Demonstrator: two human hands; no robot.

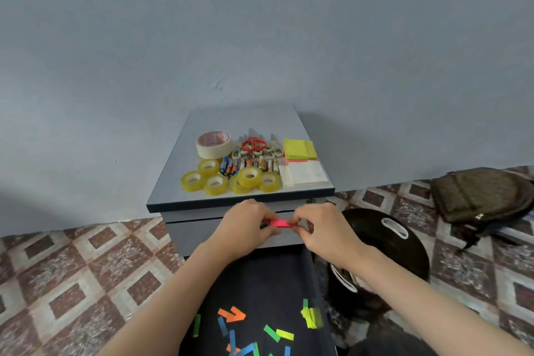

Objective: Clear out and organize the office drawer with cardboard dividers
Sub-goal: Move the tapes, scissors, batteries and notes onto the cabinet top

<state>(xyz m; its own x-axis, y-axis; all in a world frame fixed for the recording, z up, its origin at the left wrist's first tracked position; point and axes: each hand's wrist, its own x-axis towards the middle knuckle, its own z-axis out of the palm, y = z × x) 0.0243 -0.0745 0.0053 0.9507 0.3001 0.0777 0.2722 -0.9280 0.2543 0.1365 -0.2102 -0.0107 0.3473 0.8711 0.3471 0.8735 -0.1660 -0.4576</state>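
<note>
View from the head camera, looking down over an open drawer (277,277) and the bench (245,121) above it.

(a) Hands. The left hand (245,225) and right hand (320,228) meet in front of the bench's front edge, above the far end of the drawer. Both are grasping: the left pinches the left end of a small pink paper piece (279,223) with curled fingers, and the right pinches its right end between thumb and fingertips. The piece lies level between the two hands, touching both and clear of the drawer floor and the bench.

(b) Drawer. It is pulled out toward the viewer, with a dark interior. Loose coloured paper strips (234,314) in orange, blue, green and yellow lie scattered at its near end, well apart from the hands.

(c) Bench. Grouped on its top are a large masking tape roll (214,145) at the left, red-handled scissors (253,144) at the centre, yellow sticky notes (299,148) at the right, a row of batteries (248,165) below the scissors, several clear tape rolls (215,184) along the front, and a white paper pad (306,174) at the front right.

(d) Surroundings. A black round object (384,243) stands just beside the drawer's right side. A dark backpack (485,193) lies on the patterned tile floor (86,269) farther right.
</note>
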